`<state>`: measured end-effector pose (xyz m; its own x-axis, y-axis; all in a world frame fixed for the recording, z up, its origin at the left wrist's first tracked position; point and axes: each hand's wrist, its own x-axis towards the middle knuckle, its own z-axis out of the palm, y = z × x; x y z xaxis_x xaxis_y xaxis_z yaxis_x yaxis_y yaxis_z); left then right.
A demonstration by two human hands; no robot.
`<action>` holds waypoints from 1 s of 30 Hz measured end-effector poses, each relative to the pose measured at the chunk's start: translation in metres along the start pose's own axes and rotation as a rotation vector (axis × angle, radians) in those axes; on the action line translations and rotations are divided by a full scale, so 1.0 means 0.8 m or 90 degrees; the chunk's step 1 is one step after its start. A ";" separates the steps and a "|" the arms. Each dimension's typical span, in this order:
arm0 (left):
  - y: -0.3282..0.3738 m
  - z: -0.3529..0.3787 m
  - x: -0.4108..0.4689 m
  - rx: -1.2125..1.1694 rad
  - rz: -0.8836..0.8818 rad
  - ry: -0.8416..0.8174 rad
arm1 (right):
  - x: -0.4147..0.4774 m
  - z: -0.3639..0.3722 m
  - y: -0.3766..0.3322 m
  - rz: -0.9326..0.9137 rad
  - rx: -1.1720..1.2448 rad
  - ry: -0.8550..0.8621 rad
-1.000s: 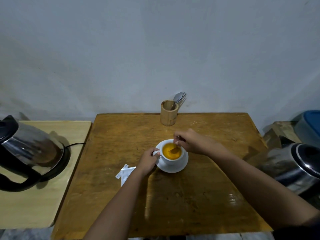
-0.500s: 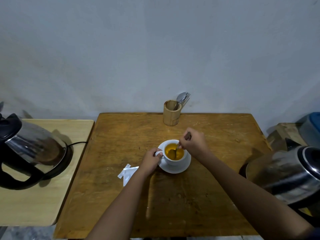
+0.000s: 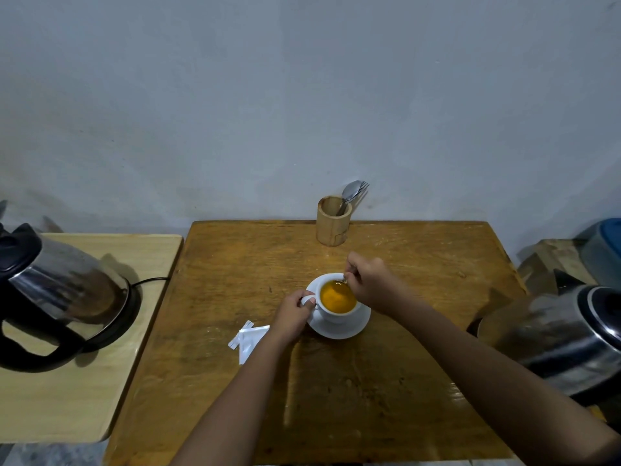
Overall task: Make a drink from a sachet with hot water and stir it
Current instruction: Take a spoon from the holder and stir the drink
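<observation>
Mid-frame on the brown wooden table (image 3: 420,381), far from its edges, left hand (image 3: 291,316) pinches white ceramic cup (image 3: 336,317) (orange liquid); right hand (image 3: 373,285) grips metal spoon (image 3: 342,281).

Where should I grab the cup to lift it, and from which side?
Take the handle, coming from the left. It sticks out on the left side of the cup, where the left hand pinches it. The right hand holds a spoon at the far-right rim, blocking that side.
</observation>
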<state>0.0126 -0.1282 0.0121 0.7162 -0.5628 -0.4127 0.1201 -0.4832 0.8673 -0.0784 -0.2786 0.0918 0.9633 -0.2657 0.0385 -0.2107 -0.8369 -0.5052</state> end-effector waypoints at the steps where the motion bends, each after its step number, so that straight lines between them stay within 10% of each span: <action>1: 0.000 0.000 0.000 0.001 0.000 0.000 | 0.000 -0.004 0.000 0.000 -0.010 -0.033; 18: 0.000 -0.001 -0.001 -0.005 0.022 -0.001 | 0.003 0.005 -0.003 -0.089 0.039 -0.009; 30: 0.002 0.000 -0.003 0.009 0.020 -0.002 | 0.014 -0.026 -0.010 0.060 0.016 -0.178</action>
<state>0.0113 -0.1273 0.0144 0.7172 -0.5796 -0.3869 0.0879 -0.4756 0.8753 -0.0691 -0.2849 0.1138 0.9489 -0.1962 -0.2470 -0.3002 -0.8018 -0.5167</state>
